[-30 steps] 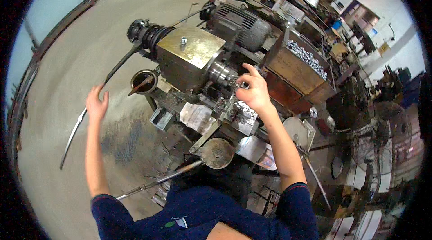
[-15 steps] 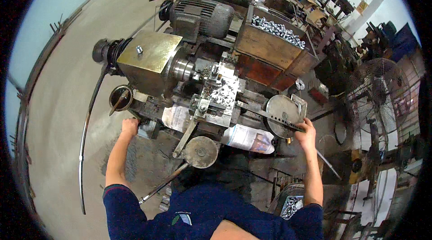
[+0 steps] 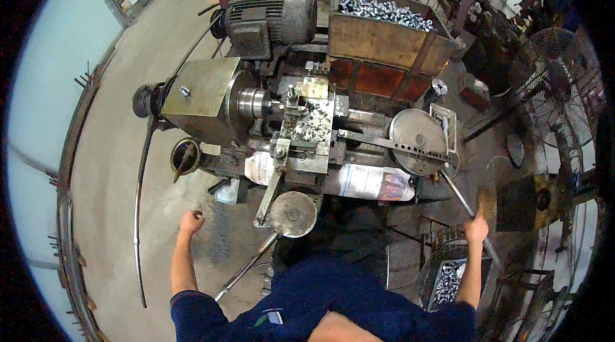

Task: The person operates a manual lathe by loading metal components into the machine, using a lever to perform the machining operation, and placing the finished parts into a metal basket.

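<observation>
My right hand (image 3: 476,229) is closed around a metal lever rod (image 3: 456,188) that slants down from a round metal disc (image 3: 416,142) at the lathe's right end. A flat bar with a row of holes (image 3: 410,148) crosses that disc. My left hand (image 3: 191,221) hangs at the lathe's front left, touching no part of it. Its fingers are curled, and whatever they hold, if anything, is hidden. Between my hands stands the lathe, with its chuck (image 3: 254,103) and a chip-covered cross slide (image 3: 307,125). A second disc (image 3: 293,214) with its own rod sits nearer me.
Behind the lathe, a wooden box (image 3: 384,37) holds many small metal parts. A tray of similar parts (image 3: 448,283) lies under my right forearm. An electric motor (image 3: 272,18) stands at the back, and a caged fan (image 3: 554,89) on the right. One small part (image 3: 185,91) rests on the headstock cover.
My right hand has left the perforated bar and moved down onto the lever rod. My left hand has drawn back from the lathe's front left toward me. The view has shifted.
</observation>
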A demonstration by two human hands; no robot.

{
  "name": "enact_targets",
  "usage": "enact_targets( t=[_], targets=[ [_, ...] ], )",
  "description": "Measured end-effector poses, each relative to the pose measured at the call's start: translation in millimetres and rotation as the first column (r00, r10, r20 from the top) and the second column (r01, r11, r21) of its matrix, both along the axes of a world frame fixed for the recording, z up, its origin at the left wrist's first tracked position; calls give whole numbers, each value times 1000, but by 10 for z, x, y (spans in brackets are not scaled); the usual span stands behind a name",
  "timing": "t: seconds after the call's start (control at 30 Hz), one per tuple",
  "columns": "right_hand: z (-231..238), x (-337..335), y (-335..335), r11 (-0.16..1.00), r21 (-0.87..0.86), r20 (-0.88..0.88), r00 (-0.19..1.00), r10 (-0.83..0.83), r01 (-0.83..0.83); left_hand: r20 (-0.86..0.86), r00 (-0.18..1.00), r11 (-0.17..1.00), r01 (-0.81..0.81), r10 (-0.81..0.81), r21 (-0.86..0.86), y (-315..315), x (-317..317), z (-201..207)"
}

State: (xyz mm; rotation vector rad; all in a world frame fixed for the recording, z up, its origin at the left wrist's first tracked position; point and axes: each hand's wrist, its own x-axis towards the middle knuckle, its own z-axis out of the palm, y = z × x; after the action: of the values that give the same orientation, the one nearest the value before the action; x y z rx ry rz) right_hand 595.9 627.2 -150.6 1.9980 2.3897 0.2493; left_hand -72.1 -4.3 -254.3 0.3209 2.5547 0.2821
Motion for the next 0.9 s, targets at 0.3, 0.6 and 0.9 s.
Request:
enact_targets(
  t=[0.3,0.6,0.9],
  targets=[
    [195,-415,-1406,945,-311,-400,916,-35,-100,120,992,992,-47,33,119,70,463,66],
    [409,-565,-1351,927,-375,-156,986,-62,-1,34,999,974,27,-36,226,408,316,226],
    [262,2,10,971,-192,115,986,-123,144,-18,1000,981,2,2,196,702,-8,347]
  ],
)
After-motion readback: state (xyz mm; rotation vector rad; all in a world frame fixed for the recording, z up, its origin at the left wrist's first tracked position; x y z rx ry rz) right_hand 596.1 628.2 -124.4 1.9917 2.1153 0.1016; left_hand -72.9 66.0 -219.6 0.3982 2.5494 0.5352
